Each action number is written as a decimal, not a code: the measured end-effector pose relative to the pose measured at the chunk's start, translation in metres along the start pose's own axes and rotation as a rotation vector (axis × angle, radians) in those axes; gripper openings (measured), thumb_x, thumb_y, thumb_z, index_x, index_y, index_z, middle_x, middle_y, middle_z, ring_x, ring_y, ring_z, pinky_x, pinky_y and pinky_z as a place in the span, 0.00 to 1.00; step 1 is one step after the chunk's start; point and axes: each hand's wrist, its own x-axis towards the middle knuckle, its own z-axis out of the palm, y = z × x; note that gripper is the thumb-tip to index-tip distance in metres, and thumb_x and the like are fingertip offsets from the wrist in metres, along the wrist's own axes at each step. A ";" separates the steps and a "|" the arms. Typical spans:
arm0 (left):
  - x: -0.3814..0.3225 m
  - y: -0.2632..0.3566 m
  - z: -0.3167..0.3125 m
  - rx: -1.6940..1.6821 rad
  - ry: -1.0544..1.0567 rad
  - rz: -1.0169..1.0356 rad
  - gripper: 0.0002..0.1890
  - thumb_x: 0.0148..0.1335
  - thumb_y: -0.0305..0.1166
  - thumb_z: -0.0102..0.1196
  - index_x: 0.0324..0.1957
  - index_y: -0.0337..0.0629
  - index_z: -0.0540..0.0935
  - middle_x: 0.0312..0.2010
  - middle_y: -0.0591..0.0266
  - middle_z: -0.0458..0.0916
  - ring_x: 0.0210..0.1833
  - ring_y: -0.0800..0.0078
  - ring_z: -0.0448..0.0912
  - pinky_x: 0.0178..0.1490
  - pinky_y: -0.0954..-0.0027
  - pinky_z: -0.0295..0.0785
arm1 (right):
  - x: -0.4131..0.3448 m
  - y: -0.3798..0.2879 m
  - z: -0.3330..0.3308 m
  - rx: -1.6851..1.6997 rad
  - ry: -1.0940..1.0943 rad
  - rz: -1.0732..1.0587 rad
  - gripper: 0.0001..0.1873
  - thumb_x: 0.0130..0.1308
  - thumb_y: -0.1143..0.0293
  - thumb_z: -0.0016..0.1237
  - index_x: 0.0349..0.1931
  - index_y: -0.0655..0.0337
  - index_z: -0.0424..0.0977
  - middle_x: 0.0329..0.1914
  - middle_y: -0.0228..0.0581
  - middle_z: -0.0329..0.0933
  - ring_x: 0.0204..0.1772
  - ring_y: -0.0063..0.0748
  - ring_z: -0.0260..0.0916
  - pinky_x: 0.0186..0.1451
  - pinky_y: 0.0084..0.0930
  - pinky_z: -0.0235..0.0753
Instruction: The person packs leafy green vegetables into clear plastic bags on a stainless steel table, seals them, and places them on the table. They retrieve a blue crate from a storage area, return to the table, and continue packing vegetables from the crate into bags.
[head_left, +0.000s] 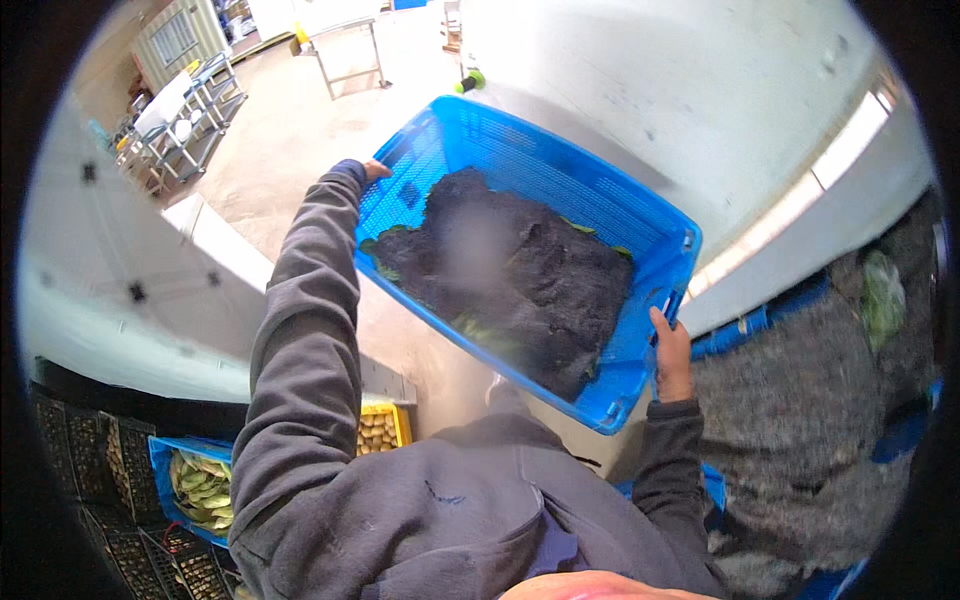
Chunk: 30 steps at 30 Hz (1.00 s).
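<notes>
A large blue plastic crate (555, 157) with perforated walls hangs tilted in front of my body, held at its two short ends. My left hand (377, 170) grips the rim at the far left end. At the near right end, my right hand (670, 352) is closed around the rim, thumb on top. Dark grey cloth (555, 277) covers most of what lies inside. Green leaves (390, 271) peek out along the cloth's edges, mostly at the left. A blurred spot hides the middle of the cloth.
Grey blankets (787, 382) cover blue crates at right, with a plastic bag of greens (883, 296) on top. Lower left are a blue crate of leaves (199, 487), black crates (135, 465) and a yellow crate (403, 426). A doorway leads toward metal carts (187, 124) and a table (345, 30).
</notes>
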 end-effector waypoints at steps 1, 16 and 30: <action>0.011 -0.010 -0.022 -0.036 0.007 -0.034 0.35 0.60 0.53 0.57 0.64 0.41 0.79 0.59 0.48 0.83 0.59 0.57 0.81 0.63 0.59 0.73 | 0.050 0.014 0.022 0.020 -0.072 0.051 0.19 0.67 0.55 0.63 0.43 0.64 0.81 0.30 0.26 0.77 0.31 0.21 0.70 0.37 0.27 0.72; -0.064 -0.270 -0.334 -0.367 0.724 -0.555 0.29 0.53 0.44 0.69 0.49 0.29 0.86 0.42 0.47 0.89 0.41 0.60 0.86 0.51 0.60 0.81 | 0.349 -0.144 0.561 -0.173 -0.749 -0.058 0.26 0.63 0.49 0.64 0.41 0.69 0.80 0.33 0.36 0.81 0.34 0.24 0.77 0.37 0.27 0.78; -0.051 -0.430 -0.361 -0.419 0.745 -0.582 0.33 0.55 0.48 0.70 0.42 0.16 0.84 0.37 0.46 0.87 0.38 0.63 0.84 0.45 0.58 0.78 | 0.523 -0.166 0.891 -0.452 -1.091 -0.046 0.32 0.57 0.40 0.59 0.39 0.66 0.83 0.38 0.43 0.80 0.42 0.36 0.75 0.50 0.32 0.73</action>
